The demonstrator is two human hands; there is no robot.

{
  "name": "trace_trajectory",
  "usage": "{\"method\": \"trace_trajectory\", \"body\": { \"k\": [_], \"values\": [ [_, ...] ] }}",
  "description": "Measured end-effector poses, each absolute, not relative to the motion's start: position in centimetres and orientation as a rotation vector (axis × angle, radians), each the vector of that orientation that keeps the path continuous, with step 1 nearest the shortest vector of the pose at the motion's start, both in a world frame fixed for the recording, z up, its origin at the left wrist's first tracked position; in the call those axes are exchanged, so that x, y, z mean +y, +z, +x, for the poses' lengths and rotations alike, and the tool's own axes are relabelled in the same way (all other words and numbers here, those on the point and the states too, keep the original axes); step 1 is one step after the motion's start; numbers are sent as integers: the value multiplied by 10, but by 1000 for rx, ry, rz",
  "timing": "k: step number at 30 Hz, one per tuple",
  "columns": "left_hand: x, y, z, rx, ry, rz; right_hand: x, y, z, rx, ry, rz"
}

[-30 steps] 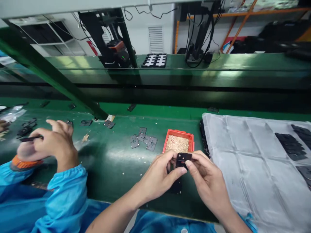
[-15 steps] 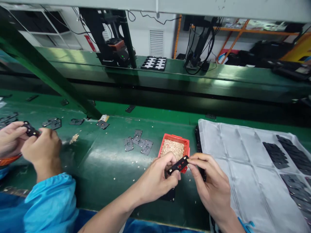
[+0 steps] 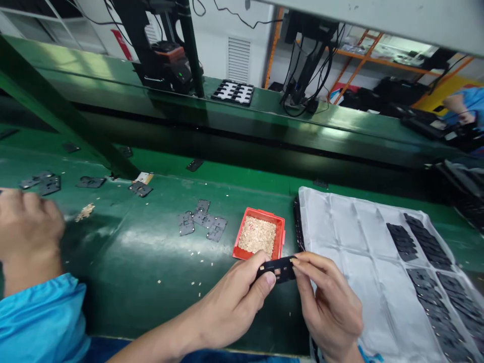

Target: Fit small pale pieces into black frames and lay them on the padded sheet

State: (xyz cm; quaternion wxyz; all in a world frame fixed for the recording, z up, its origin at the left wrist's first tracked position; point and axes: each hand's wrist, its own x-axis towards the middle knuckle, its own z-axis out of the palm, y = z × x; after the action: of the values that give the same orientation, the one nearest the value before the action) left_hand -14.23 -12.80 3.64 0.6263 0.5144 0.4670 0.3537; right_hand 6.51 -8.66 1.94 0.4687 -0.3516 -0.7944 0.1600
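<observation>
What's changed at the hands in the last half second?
The black part has turned from slanting up rightward to nearly level. Nothing visibly let go: left hand keeps its grip; right hand stays at the part's right end. Red bin and loose parts stayed put.

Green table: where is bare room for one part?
Widest, nearly bare: green table between the pale heap and the loose black parts. Narrower: from those parts to the red bin. Crowded: before the bin, where left hand grips and right hand touches a black part.
</observation>
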Motion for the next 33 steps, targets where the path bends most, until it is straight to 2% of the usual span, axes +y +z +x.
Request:
{"method": "trace_trajectory", "body": {
  "k": [13, 27, 33],
  "values": [
    [-126, 42, -143, 999, 809, 1166, -86, 26, 71, -1998, 454, -857],
    [-122, 52, -143, 965, 820, 1284, -88, 27, 77, -2007, 351, -784],
    [-120, 56, -144, 1010, 761, 1333, -87, 30, 77, -2010, 459, -802]
  ]
}}
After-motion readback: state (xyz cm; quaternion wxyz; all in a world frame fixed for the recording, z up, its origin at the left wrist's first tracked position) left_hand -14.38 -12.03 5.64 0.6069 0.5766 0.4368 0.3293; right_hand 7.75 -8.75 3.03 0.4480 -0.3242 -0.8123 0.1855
